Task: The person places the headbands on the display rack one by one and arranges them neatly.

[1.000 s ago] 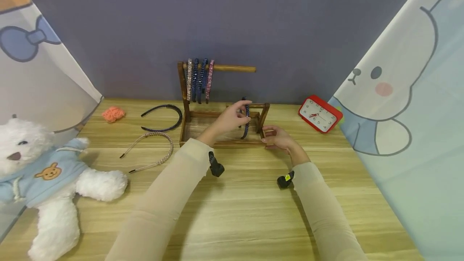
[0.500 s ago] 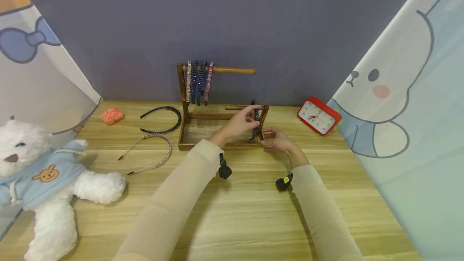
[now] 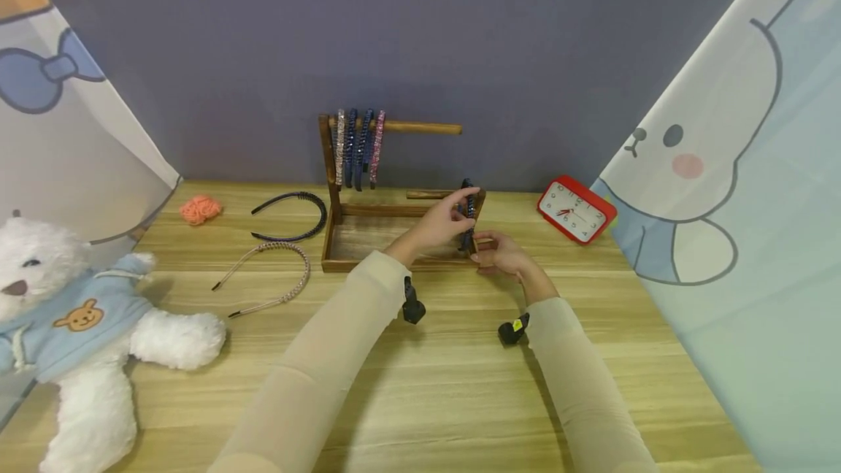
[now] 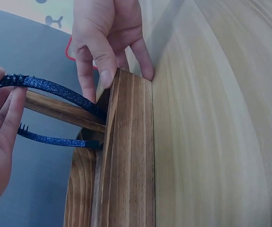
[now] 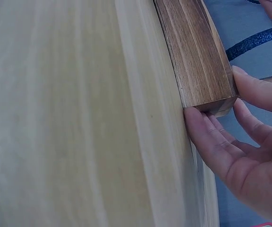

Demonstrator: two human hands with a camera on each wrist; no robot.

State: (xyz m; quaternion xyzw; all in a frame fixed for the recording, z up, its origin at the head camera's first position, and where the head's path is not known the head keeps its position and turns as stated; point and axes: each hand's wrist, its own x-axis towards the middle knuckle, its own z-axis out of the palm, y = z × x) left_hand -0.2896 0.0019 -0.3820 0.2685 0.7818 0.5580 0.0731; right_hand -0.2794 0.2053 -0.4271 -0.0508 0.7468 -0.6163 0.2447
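Left wrist view, unlike head, shows inner teeth on the glittery dark-blue curved headband left hand pinches; right hand grips brown wooden rack corner.

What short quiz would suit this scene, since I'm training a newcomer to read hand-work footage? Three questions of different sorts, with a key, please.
1. Multiple choice: what does the left grip hold?
a) the red clock
b) a dark blue headband
c) the white bear

2. True or false: the pink headband hangs on the upper bar of the wooden stand.

3. Count: how many headbands lie directly on the table?

Key:
1. b
2. True
3. Two: a dark one and a pale, beaded one.
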